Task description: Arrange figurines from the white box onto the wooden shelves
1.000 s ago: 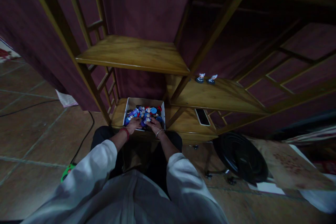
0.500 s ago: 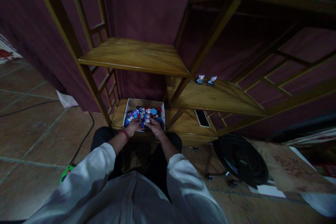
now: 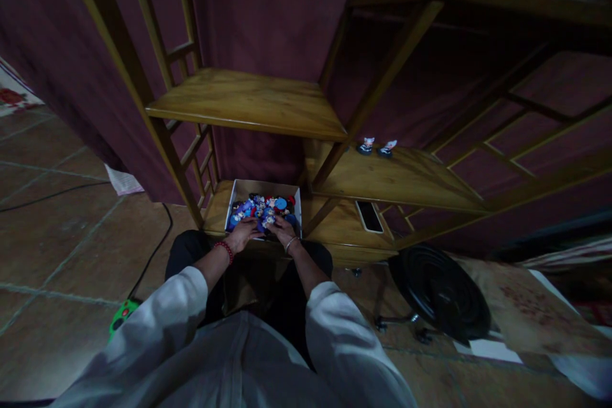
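A white cardboard box, open at the top, holds many small toy figurines in blue, white and red. Over its near side, my right hand closes its fingers on a small blue-and-white figurine. From the left, my left hand brings its fingertips to the bluish-purple lower part of the same figurine. The two hands are close together, and dim light blurs the figurine's details. A red bead bracelet is on the left wrist, a pale one on the right.
The box stands on the low board of a wooden shelf unit. Two small figurines stand on the right shelf, with a phone below them. A black round stool is at the right. A green device with a cable lies on the floor.
The view has shifted very slightly. My left hand has turned a little at the wrist, its fingers still at the figurine; my right hand keeps hold of it.
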Tool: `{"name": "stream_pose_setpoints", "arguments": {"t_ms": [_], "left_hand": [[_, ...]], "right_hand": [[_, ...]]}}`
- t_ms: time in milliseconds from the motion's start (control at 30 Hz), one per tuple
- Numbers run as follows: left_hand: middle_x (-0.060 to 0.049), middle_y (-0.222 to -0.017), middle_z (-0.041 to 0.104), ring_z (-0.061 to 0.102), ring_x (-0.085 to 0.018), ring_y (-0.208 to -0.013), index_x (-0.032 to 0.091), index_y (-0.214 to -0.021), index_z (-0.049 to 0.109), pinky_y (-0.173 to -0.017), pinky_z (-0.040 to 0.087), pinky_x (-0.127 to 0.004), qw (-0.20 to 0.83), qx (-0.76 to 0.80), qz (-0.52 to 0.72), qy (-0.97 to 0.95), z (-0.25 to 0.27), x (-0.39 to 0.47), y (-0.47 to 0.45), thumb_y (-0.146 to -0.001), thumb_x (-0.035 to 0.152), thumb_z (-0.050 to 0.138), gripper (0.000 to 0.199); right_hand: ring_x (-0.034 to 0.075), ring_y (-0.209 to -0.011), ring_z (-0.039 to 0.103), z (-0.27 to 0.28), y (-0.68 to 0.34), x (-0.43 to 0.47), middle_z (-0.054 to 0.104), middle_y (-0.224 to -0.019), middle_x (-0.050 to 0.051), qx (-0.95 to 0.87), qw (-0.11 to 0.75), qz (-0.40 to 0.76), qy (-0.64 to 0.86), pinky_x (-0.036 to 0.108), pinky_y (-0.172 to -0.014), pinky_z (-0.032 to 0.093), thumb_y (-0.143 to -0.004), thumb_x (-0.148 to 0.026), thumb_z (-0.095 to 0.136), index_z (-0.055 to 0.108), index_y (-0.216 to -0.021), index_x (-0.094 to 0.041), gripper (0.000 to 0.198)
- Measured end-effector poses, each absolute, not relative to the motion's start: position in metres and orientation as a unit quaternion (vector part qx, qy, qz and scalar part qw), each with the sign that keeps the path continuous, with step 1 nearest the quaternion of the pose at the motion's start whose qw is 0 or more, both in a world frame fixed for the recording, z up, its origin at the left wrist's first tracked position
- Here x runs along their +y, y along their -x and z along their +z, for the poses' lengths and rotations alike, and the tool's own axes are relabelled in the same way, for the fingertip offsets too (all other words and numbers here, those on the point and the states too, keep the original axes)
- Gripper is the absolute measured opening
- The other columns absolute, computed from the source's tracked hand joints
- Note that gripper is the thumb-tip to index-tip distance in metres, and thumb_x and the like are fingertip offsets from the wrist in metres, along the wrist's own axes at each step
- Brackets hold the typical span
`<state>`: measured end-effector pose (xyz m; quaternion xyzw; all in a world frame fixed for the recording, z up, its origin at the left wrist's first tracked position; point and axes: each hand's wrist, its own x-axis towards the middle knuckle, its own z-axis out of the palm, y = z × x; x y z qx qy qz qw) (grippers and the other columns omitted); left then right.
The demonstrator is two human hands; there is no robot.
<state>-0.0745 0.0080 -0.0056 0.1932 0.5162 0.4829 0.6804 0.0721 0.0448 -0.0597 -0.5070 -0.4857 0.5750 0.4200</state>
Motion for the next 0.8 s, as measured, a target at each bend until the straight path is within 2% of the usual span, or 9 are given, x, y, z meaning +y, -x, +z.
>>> {"name": "stream_pose_setpoints", "arguments": {"t_ms": [333, 800], "left_hand": [[-0.001, -0.067, 0.060, 0.060, -0.011, -0.062, 0.015, -0.088, 0.050, -0.071, 0.052, -0.030, 0.690, 0.505, 0.494, -0.159, -0.003, 0.008, 0.074, -0.078, 0.007, 0.050, 0.013], [0.002, -0.065, 0.056, 0.055, -0.007, -0.057, 0.016, -0.077, 0.053, -0.063, 0.049, -0.022, 0.682, 0.489, 0.532, -0.110, 0.000, 0.010, 0.069, -0.076, 0.008, 0.051, 0.008]], "right_hand": [[0.018, -0.081, 0.062, -0.044, -0.069, 0.044, 0.068, -0.084, 0.001, -0.490, 0.425, 0.589, 0.482, 0.034, -0.079, 0.048, -0.055, -0.037, 0.071, 0.064, -0.095, -0.020, 0.044], [0.017, -0.079, 0.060, -0.019, -0.067, 0.043, 0.067, -0.081, 0.000, -0.542, 0.406, 0.564, 0.473, 0.031, -0.074, 0.047, -0.060, -0.036, 0.068, 0.062, -0.098, -0.021, 0.041]]}}
